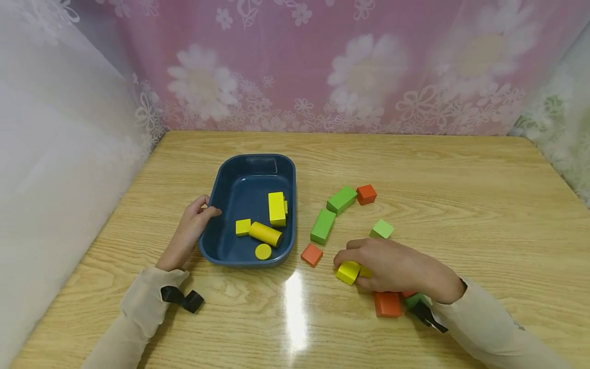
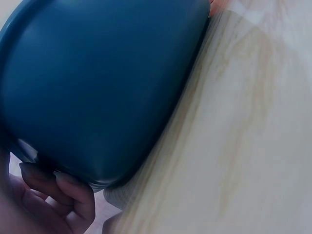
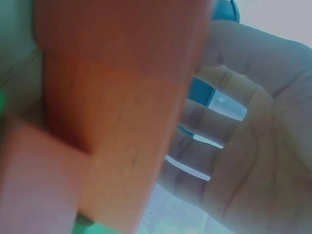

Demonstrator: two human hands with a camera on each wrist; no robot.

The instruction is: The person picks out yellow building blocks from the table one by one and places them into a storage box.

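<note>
My left hand (image 1: pixel 195 225) grips the left rim of a dark blue tray (image 1: pixel 248 262), thumb over the edge; its curled fingers (image 2: pixel 73 195) appear at the tray's outer side in the left wrist view. Inside the tray lie several yellow blocks, among them a cylinder (image 1: pixel 266 234) and a round disc (image 1: pixel 263 251). To the tray's right, my right hand (image 1: pixel 392 264) pinches a yellow block (image 1: pixel 348 272) low over the table. More yellow shows under its palm, partly hidden. In the right wrist view, red blocks (image 3: pixel 117 112) hide the fingertips.
Right of the tray lie two green blocks (image 1: pixel 323 226), a small red block (image 1: pixel 366 194), a flat red piece (image 1: pixel 312 254) and a light green block (image 1: pixel 382 229). A red block (image 1: pixel 387 304) and a dark green one (image 1: pixel 417 301) sit below the right wrist.
</note>
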